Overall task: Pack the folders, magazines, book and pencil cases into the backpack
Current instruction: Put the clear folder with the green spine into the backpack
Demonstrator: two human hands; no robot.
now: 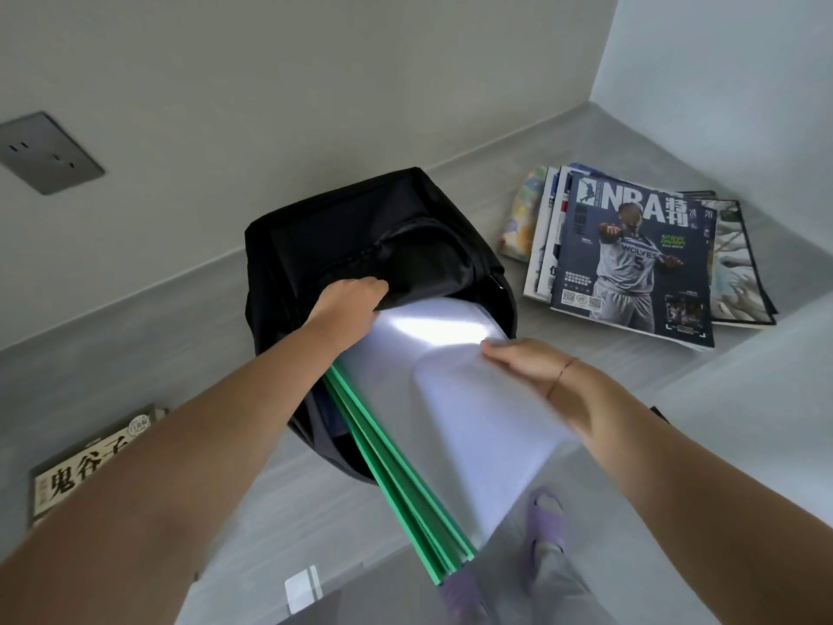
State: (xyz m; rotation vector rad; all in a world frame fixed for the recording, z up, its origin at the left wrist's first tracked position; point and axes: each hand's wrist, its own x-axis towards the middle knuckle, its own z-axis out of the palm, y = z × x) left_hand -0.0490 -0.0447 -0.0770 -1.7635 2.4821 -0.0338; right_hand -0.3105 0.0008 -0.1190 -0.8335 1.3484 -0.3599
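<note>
The backpack (360,227) stands on the grey table (180,354) at picture centre, against the wall, with its mouth open toward the person.

The left hand (349,302) is at the bag's 6 o'clock rim. Its fingers are curled over the edge of the black front flap and grip it, holding the mouth open.

The right hand (532,365) is at 4 o'clock from the bag and holds the folders (450,421). Its fingers lie close together on the top sheet near the right edge and bend slightly down onto it. The thumb is hidden under the stack, so how tight the hold is cannot be told.

The folders are a stack of white sheets with green spines along their left side. Their upper end is inside the bag's mouth. The lower end slopes out toward 6 o'clock, past the table edge and above the floor.

The magazines (631,263) lie in a fanned pile at 3 o'clock from the bag, well apart from it. A patterned item (518,223) is partly under their left edge.

The book (85,471) lies flat at 8 o'clock, partly behind the left forearm.

A socket (49,153) is on the wall at 10 o'clock. A purple slipper (547,516) shows on the floor below the folders.
</note>
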